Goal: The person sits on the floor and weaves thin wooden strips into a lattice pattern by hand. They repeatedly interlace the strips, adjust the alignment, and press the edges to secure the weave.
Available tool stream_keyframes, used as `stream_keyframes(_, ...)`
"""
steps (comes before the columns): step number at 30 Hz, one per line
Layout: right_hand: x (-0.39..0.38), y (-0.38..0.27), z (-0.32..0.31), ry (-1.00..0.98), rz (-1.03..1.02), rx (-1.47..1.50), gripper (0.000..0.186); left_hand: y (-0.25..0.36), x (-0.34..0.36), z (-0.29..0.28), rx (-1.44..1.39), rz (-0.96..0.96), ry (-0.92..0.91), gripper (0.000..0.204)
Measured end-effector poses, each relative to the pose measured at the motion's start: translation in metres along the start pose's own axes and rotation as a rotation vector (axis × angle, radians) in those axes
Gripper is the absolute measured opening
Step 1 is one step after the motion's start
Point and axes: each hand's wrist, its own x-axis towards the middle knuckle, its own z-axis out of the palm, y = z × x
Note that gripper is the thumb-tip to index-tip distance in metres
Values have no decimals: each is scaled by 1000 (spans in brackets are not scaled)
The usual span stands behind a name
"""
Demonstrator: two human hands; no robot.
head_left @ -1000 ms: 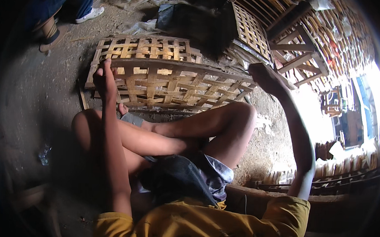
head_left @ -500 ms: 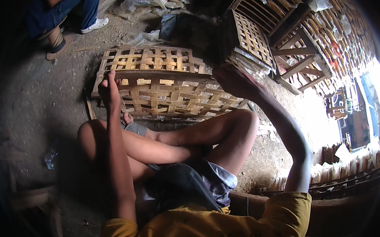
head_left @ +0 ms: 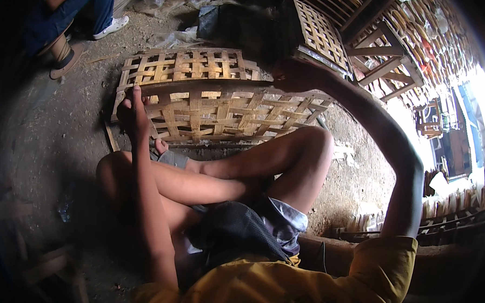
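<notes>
A woven bamboo lattice basket [head_left: 222,110] stands on the dirt floor in front of my crossed legs, its open weave facing me. My left hand [head_left: 130,111] grips the basket's left rim, fingers curled over a strip. My right hand [head_left: 294,75] is closed on the basket's upper right edge, with the arm stretched out from the right.
A second lattice panel [head_left: 189,62] lies behind the basket. More woven frames [head_left: 321,27] and a wooden stand [head_left: 382,54] are stacked at the back right. Another person's legs and shoes [head_left: 69,30] are at the top left. Bamboo strips [head_left: 456,204] pile up on the right.
My right hand has swung down and left from the air onto the basket's upper right edge. The left hand has stayed on the left rim.
</notes>
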Motion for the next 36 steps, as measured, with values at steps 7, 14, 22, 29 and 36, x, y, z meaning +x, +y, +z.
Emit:
stream_keyframes(7,-41,48,17,80,20,38,28,2,-3,8,-194,-103,-16,50)
stream_keyframes(14,-65,53,21,197,-59,385,29,-4,-3,10,-238,-147,8,48)
stream_keyframes(22,-38,27,26,145,-30,305,22,-8,-2,9,-273,-230,43,50)
stream_keyframes(29,-46,80,40,-7,-129,-281,23,-16,1,7,-228,-237,27,54)
stream_keyframes(36,-104,95,32,219,189,-41,22,-13,1,12,-240,-234,29,55)
